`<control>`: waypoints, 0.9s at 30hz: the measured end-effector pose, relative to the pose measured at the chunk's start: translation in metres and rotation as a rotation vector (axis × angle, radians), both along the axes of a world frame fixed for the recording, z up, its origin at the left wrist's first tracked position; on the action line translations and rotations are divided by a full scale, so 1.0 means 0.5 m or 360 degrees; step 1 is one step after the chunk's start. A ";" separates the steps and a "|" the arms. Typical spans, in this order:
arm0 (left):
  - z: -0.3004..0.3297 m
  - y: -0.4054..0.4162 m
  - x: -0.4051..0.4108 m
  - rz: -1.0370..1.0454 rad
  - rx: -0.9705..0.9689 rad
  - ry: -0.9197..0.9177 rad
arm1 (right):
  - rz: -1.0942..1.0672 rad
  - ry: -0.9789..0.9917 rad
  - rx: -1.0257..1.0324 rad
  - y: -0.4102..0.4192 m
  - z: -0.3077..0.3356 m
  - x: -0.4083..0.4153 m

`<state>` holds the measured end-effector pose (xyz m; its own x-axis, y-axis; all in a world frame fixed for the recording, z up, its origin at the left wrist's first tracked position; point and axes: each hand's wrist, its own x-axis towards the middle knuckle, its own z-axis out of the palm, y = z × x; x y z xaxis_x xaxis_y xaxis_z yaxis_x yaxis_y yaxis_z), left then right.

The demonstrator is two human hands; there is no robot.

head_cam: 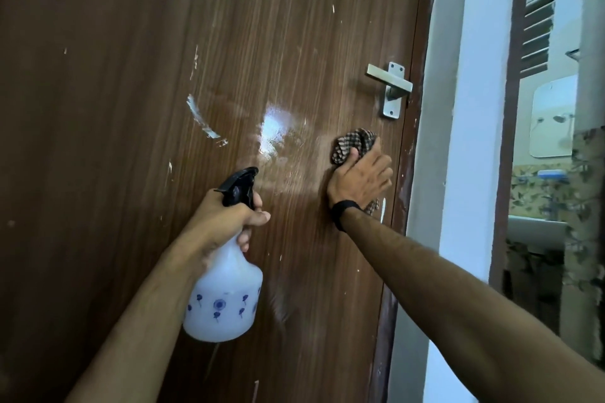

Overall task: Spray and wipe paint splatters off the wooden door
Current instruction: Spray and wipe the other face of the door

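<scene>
The door (131,108) fills most of the view and stands upright; its wood grain runs vertically. White paint splatters are seen on it, and the largest one, a curved streak (203,119), lies left of the wet, shiny patch (273,131) in the middle. A handle (391,85) is fixed near the right edge of the door.

The bottle (226,298) is held upright in front of the door by the left hand (226,216). The fingers are curled around its neck, below the black spray head (239,185), and the nozzle is turned up and right, toward the wet patch. Whether the trigger is pulled cannot be told.

The cloth (352,145) is pressed against the door by the right hand (360,178), just below the handle. It is bunched and checkered; the thumb is curled over it, and a corner shows below the wrist.

The relation that matters is judged as follows: the streak lies up and left of the cloth, across the wet patch, and its long axis runs diagonally, from upper left to lower right. The left hand is nearer to it, but the cloth is in the right hand, so a leftward wipe is probably needed. A short mark (383,209) is also seen just beside the right wrist.
</scene>
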<state>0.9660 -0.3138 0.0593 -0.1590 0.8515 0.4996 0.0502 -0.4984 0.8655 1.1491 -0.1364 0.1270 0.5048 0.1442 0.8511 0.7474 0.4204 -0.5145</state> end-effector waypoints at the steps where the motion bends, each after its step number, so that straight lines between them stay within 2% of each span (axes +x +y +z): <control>1: 0.000 0.000 -0.001 -0.0008 -0.0011 0.0001 | -0.0005 0.0021 -0.0040 0.001 -0.024 0.004; 3: -0.003 -0.003 -0.002 -0.0014 -0.0036 -0.0002 | 0.0036 -0.0068 -0.0014 0.000 -0.078 0.008; 6: -0.008 -0.008 0.001 -0.0027 -0.0077 0.0026 | 0.0139 -0.0453 0.0091 -0.001 -0.154 0.007; 10: -0.009 -0.018 0.004 -0.0008 -0.0104 0.0057 | 0.0219 -0.1290 0.0260 -0.010 -0.210 -0.005; 12: -0.008 -0.023 -0.001 0.0021 -0.0091 0.0074 | 0.0232 -0.1785 0.0423 -0.020 -0.197 -0.017; 13: -0.009 -0.026 -0.006 0.0038 -0.0092 0.0074 | 0.0206 -0.1936 0.0491 -0.025 -0.185 -0.028; 15: -0.009 -0.028 -0.018 0.0060 -0.0104 0.0063 | 0.0175 -0.1956 0.0542 -0.035 -0.150 -0.048; 18: -0.024 -0.029 -0.039 0.0097 -0.0193 0.0098 | 0.0218 -0.1598 0.0506 -0.041 -0.148 -0.074; 20: -0.042 -0.028 -0.055 0.0089 -0.0323 0.0231 | 0.0195 -0.1515 0.0542 -0.040 -0.175 -0.080; 22: -0.065 -0.028 -0.076 0.0018 -0.0475 0.0429 | 0.0165 -0.1644 0.0610 -0.035 -0.204 -0.080; 27: -0.123 -0.036 -0.133 -0.0195 -0.0802 0.0789 | 0.0187 -0.2317 0.0874 -0.017 -0.313 -0.073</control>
